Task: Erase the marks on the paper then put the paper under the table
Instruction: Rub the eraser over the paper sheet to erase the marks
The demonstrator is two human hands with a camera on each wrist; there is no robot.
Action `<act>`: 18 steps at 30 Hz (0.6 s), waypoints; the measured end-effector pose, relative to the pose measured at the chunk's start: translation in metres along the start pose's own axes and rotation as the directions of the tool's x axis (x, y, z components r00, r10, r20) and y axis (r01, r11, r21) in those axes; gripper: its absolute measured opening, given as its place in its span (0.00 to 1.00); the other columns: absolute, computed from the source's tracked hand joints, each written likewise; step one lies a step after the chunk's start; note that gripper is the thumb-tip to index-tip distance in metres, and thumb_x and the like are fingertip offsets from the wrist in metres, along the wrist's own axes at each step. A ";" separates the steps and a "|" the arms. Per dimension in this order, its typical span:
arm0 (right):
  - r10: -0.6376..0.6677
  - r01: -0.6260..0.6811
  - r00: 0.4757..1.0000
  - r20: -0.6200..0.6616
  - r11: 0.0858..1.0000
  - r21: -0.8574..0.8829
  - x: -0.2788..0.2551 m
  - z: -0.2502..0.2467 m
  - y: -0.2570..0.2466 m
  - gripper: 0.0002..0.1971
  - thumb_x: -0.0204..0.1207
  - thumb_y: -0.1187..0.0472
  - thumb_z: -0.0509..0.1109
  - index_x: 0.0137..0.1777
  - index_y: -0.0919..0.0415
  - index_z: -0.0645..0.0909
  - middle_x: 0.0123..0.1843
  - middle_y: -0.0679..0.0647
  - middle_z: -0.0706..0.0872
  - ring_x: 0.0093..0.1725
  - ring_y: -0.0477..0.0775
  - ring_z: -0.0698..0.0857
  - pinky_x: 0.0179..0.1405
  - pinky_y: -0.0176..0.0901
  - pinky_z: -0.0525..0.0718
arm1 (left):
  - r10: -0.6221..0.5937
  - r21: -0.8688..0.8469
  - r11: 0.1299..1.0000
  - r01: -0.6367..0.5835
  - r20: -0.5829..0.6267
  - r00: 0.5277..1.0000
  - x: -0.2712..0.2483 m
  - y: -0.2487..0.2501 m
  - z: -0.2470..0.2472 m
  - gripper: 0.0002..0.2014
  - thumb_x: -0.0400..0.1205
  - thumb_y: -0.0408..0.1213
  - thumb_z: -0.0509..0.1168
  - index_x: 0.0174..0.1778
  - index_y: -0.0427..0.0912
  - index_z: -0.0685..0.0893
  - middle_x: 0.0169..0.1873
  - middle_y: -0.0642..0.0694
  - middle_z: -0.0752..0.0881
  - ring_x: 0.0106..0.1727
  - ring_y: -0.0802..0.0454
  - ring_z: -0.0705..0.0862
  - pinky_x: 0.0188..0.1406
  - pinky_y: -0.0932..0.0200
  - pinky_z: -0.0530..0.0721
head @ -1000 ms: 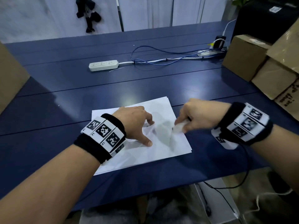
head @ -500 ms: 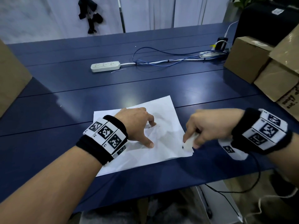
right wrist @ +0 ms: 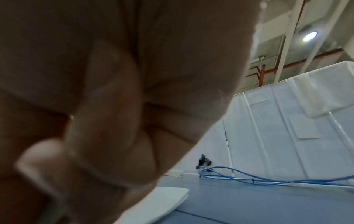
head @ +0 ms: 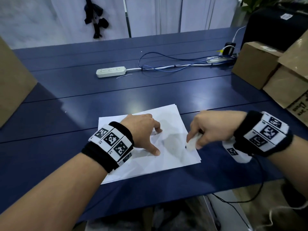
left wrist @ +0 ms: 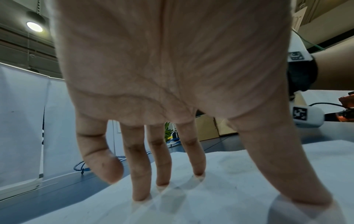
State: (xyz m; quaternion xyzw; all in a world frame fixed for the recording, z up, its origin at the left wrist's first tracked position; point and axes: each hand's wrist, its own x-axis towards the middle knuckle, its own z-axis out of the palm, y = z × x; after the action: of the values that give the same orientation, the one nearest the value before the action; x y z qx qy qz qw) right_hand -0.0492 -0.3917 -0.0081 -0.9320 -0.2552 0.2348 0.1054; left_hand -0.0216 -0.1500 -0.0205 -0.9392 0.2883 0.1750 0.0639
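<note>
A small stack of white paper (head: 150, 165) lies on the blue table (head: 58, 147) near its front edge. My left hand (head: 155, 141) presses down on the paper with spread, straight fingers (left wrist: 140, 181); the sheet (left wrist: 229, 194) is slightly rumpled beside them. My right hand (head: 193, 140) pinches a white eraser (head: 191, 145) whose dark-smudged tip touches the paper near its right edge. Only faint specks show on the sheet there. In the right wrist view the curled hand fills most of the frame, and a paper corner (right wrist: 168, 150) shows.
A white power strip (head: 110, 72) and blue cables (head: 166, 67) lie farther back on the table. Cardboard boxes (head: 255, 64) stand at the right, with another box (head: 13, 84) at the left. A black cable (head: 260, 179) hangs off the table's front edge.
My right hand has slid the eraser from the middle of the paper toward its near right edge. The left hand stays pressed on the sheet.
</note>
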 end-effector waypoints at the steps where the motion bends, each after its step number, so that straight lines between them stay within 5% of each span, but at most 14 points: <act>1: 0.023 -0.024 0.999 -0.049 1.000 -0.017 0.006 -0.004 0.002 0.15 0.68 0.52 0.80 0.55 0.41 0.91 0.32 0.34 0.88 0.35 0.34 0.83 0.41 0.39 0.84 | 0.000 0.001 1.000 0.000 0.001 1.000 0.000 0.000 0.000 0.37 0.63 0.72 0.73 0.67 0.63 0.77 0.55 0.57 0.76 0.56 0.54 0.81 0.60 0.48 0.78; 3: 0.067 -0.078 0.987 -0.144 0.994 -0.078 0.018 -0.012 0.007 0.13 0.70 0.54 0.79 0.55 0.43 0.92 0.25 0.32 0.84 0.32 0.34 0.81 0.36 0.34 0.81 | 0.000 -0.002 1.000 0.000 0.001 1.000 0.000 0.000 0.000 0.37 0.63 0.72 0.73 0.67 0.63 0.77 0.55 0.57 0.76 0.56 0.54 0.81 0.60 0.47 0.78; 5: 0.077 -0.095 0.982 -0.174 0.991 -0.096 0.020 -0.012 0.010 0.13 0.71 0.54 0.77 0.55 0.43 0.92 0.30 0.39 0.86 0.35 0.42 0.82 0.40 0.42 0.85 | 0.001 -0.003 1.000 -0.001 -0.003 1.000 0.000 0.000 0.001 0.37 0.63 0.72 0.73 0.67 0.64 0.77 0.55 0.57 0.76 0.55 0.54 0.81 0.59 0.48 0.79; 10: -0.027 0.030 0.996 0.084 0.999 -0.038 -0.003 0.004 -0.003 0.18 0.66 0.51 0.78 0.58 0.40 0.89 0.41 0.47 0.91 0.40 0.43 0.86 0.45 0.42 0.85 | 0.007 -0.010 1.000 -0.007 -0.006 1.000 0.000 -0.002 0.003 0.37 0.63 0.72 0.72 0.68 0.63 0.77 0.55 0.57 0.76 0.55 0.53 0.81 0.56 0.51 0.77; 15: 0.060 -0.075 0.987 -0.152 0.992 -0.098 0.025 -0.012 0.006 0.14 0.71 0.50 0.79 0.57 0.45 0.91 0.29 0.41 0.85 0.30 0.37 0.80 0.35 0.36 0.78 | 0.006 -0.010 1.000 -0.006 -0.008 1.000 0.000 -0.001 0.003 0.37 0.63 0.72 0.73 0.67 0.63 0.77 0.55 0.57 0.76 0.54 0.53 0.81 0.53 0.52 0.76; 18: 0.084 -0.101 0.979 -0.188 0.992 -0.082 0.023 -0.009 0.011 0.15 0.72 0.50 0.78 0.59 0.43 0.91 0.23 0.36 0.81 0.29 0.34 0.79 0.31 0.35 0.75 | 0.003 -0.010 1.000 -0.003 -0.019 1.000 0.001 -0.001 0.003 0.37 0.63 0.71 0.73 0.67 0.63 0.77 0.55 0.57 0.76 0.54 0.53 0.81 0.54 0.52 0.76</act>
State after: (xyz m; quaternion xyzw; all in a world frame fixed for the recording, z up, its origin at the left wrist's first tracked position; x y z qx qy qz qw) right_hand -0.0230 -0.3896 -0.0122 -0.9644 -0.2113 0.1404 0.0750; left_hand -0.0215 -0.1487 -0.0236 -0.9407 0.2895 0.1678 0.0564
